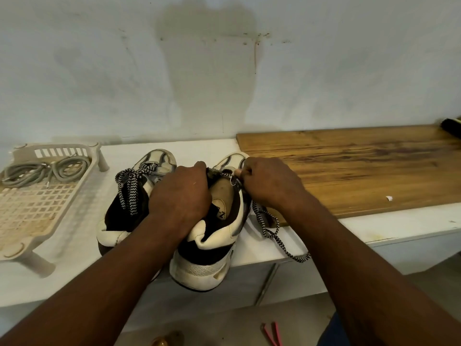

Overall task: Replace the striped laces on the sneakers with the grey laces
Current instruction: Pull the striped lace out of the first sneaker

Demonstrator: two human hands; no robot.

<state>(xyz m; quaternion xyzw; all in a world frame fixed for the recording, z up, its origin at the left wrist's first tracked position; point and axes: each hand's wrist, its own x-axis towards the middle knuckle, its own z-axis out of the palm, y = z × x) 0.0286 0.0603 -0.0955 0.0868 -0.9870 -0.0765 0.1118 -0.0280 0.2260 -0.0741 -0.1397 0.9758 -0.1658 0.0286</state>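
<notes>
White surface (74, 265) beneath the left hand (179, 196) and the right hand (269, 181), spanning the whole width. Wooden board (361, 166) laid on it to the right of the right hand, bare but for a small white scrap. Beige latticed tray (37, 211) well to the left of the left hand, standing on short legs, apparently parked clear of the working spot.

Two sneakers side by side, heels toward the person. Near sneaker (199, 270) under both hands, heel overhanging the edge, likely drawn close for reach. Second sneaker (159, 161) just left of the left hand, its other striped lace (129, 193) threaded and draped loose over the opening.

Left hand curled over the near sneaker's collar and tongue, gripping, seemingly to brace it against the pull. Right hand pinching the striped lace (296, 258) up at the eyelets, apparently drawing it out; freed length trailing below the right wrist toward the edge.

Grey laces (37, 171) coiled at the tray's far end, untouched, ready for threading.
</notes>
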